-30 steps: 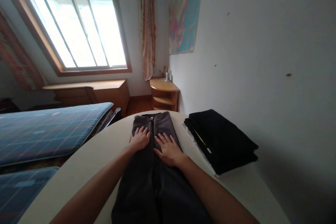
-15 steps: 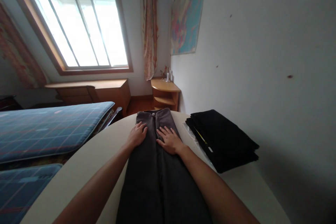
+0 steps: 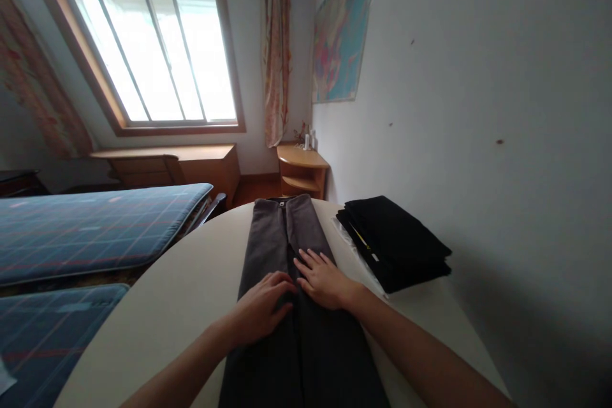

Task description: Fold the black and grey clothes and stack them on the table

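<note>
Dark grey trousers lie lengthwise on a cream table, waistband at the far edge and legs running toward me. The two halves meet along a seam down the middle. My left hand rests on the left half, fingers bent a little and apart, tips by the middle seam. Flat on the right half lies my right hand, its fingers spread. Neither hand holds anything. The lower ends of the legs run out of view.
A stack of folded black cloth sits on clear plastic at the table's right, near the wall. Left of the table are blue plaid cushions. A wooden corner shelf and a desk stand beyond, below a window.
Both hands have slid down the trousers toward me. My left hand has moved farther, from near the waistband to the middle seam. The view has shifted slightly.
</note>
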`<state>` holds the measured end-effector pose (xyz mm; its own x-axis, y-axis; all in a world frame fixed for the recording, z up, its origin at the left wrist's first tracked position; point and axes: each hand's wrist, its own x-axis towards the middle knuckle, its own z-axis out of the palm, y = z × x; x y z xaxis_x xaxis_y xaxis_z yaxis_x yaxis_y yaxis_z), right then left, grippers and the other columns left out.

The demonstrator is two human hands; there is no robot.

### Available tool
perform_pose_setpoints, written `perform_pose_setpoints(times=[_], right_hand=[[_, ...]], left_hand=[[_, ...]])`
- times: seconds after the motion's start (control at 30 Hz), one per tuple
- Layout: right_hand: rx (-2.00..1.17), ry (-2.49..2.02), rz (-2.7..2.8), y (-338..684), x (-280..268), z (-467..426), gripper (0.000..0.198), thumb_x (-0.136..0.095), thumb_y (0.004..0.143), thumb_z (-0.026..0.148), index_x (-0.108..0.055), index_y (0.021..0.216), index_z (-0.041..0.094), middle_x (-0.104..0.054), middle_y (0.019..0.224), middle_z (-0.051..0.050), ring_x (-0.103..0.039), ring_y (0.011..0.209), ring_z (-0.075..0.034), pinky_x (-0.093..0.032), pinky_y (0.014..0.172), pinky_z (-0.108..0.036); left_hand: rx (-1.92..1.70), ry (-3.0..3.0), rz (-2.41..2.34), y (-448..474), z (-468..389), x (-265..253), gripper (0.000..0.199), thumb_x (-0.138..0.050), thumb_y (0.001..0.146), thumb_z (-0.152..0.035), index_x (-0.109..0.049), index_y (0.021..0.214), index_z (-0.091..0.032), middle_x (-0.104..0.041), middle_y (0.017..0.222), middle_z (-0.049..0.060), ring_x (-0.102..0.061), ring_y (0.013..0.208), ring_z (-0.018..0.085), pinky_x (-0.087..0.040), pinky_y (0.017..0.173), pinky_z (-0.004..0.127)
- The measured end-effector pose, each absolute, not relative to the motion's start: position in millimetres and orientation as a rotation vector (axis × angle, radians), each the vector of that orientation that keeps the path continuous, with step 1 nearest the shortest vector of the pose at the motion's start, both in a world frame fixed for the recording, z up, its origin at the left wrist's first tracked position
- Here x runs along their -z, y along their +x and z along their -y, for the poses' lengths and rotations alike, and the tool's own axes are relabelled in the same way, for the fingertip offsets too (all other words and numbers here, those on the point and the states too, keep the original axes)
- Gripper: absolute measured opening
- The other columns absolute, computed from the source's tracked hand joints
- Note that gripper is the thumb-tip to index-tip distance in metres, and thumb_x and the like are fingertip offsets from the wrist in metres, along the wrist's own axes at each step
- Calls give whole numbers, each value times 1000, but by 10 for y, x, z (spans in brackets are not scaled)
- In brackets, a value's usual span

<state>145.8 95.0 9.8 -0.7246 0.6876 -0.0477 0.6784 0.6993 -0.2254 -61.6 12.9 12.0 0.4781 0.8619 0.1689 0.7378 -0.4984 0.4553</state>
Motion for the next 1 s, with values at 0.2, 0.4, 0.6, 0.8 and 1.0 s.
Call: perform_pose_setpoints(times=[0.2,0.4,0.6,0.8,1.0], right_hand=[[-158,-884,2892,1638,-145,-494,45,-44,96,17,-57,139,25,-47,152,-8,-36,143,-30,-25,118,-52],[25,-922,2790,1565,-160,-350,21,-51,98,18,-68,108,23,-66,115,-8,-60,106,-24,-43,98,-41],[-278,-901,2641,1516,-64,-259,26,-50,99,17,-63,120,24,-66,117,-5,-59,109,-20,-45,100,-35],[-452,-774,2634,1646,-20,-234,39,-53,97,24,-56,136,24,-59,139,-6,-48,133,-21,-31,118,-40],[-567,-792,2660,1735,-56,-216,39,-46,100,26,-56,138,26,-54,147,-4,-41,142,-21,-27,121,-45]], left_hand=[[-382,2563,-1240,-376,484,-232,37,-57,89,-11,-66,119,-31,-62,114,4,-55,111,22,-47,99,37],[-357,2681,-1137,-286,681,-204,15,-59,97,-27,-71,105,-32,-64,95,1,-57,93,18,-45,82,29],[-480,2673,-1056,-290,714,-165,15,-54,99,-25,-69,96,-27,-64,93,0,-56,84,15,-44,78,26],[-398,2572,-978,-317,802,-272,33,-73,80,-14,-72,107,-33,-64,106,0,-60,97,17,-47,91,30],[-378,2591,-798,-242,898,-307,20,-78,82,-23,-76,98,-34,-63,123,-2,-56,115,20,-45,100,32]])
